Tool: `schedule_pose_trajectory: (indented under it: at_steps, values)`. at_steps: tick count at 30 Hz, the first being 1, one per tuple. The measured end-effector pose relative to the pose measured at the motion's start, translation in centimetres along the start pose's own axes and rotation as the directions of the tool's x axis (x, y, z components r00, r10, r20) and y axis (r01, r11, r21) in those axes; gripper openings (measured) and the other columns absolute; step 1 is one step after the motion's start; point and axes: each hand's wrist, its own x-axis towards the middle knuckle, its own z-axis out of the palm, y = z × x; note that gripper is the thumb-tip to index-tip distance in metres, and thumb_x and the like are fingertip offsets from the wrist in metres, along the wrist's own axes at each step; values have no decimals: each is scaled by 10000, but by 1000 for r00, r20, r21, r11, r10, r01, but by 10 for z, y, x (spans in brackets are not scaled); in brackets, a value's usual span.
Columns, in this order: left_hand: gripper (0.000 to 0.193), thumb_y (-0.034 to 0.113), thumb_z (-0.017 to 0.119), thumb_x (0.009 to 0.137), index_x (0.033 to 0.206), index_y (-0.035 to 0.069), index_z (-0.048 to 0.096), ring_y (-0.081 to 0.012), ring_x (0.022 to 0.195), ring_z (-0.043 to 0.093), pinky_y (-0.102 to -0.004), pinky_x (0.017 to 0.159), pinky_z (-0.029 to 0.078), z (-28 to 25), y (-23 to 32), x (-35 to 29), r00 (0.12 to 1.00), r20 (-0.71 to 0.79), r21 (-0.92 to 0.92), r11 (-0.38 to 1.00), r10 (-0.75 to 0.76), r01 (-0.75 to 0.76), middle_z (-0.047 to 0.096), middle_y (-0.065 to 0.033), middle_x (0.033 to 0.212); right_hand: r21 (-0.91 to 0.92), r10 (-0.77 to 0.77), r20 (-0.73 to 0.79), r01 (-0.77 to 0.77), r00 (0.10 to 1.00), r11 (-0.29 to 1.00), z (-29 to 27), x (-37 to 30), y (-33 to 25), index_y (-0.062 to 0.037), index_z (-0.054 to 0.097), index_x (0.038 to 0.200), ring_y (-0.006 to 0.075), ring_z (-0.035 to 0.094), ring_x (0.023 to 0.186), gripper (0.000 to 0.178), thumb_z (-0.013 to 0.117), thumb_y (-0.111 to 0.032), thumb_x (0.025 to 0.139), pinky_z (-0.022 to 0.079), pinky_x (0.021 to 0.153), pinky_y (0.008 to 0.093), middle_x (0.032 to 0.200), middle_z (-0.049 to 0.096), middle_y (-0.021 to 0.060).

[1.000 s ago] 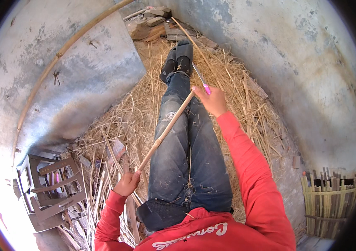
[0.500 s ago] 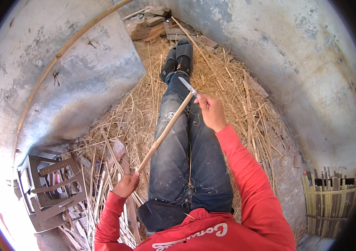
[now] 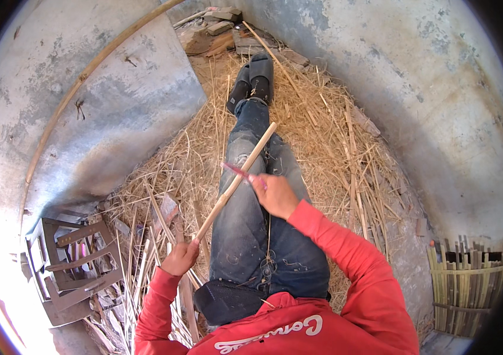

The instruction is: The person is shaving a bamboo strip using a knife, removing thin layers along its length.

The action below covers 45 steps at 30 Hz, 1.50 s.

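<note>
A long pale wooden stick [image 3: 219,207] slants over my outstretched legs in dark jeans. My left hand [image 3: 181,258] is closed round its near end, beside my left thigh. In my right hand [image 3: 276,195] is a knife [image 3: 235,170], its blade lying across the middle of the stick and pointing left. The blade looks pinkish and a little blurred. Whether its edge bites into the wood I cannot tell. The stick's far end is unheld, above my shins.
Straw and shavings [image 3: 316,136] cover the floor around my legs. A dark wooden stool-like frame [image 3: 86,260] lies at left, beside loose split strips. A slatted basket [image 3: 470,284] stands at right. Grey walls close in on both sides, with a long bent pole [image 3: 77,83] at left.
My right hand has drawn the knife back toward me, from the stick's far end to about its middle. My left hand has hardly moved.
</note>
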Motion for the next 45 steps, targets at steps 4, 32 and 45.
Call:
schedule_pose_trajectory:
  at_steps: [4, 32, 45]
  values:
    - [685, 522, 414, 1108, 689, 3, 575, -194, 544, 498, -377, 567, 415, 4, 2, 3, 999, 32, -44, 999, 3, -1, 507, -46, 575, -4, -22, 167, 23, 986, 1000, 1, -21, -11, -10, 700, 881, 496, 657, 715, 436, 536, -373, 1058, 515, 645, 555, 722, 654, 278]
    - [674, 573, 379, 1106, 625, 103, 428, -115, 466, 334, -300, 468, 274, -2, 3, 12, 959, 278, -391, 905, -56, 166, 328, 31, 537, 19, -112, 85, 110, 990, 994, 6, -20, 10, -7, 674, 797, 485, 642, 651, 496, 516, -386, 1077, 476, 591, 536, 690, 636, 272]
    - [636, 576, 440, 1087, 644, 120, 418, -97, 445, 286, -285, 443, 215, 9, 19, 12, 967, 237, -448, 873, -92, 193, 295, 45, 548, 84, 132, -51, -128, 990, 988, -7, 0, 5, -1, 691, 831, 503, 631, 690, 508, 521, -413, 1076, 466, 622, 550, 722, 636, 284]
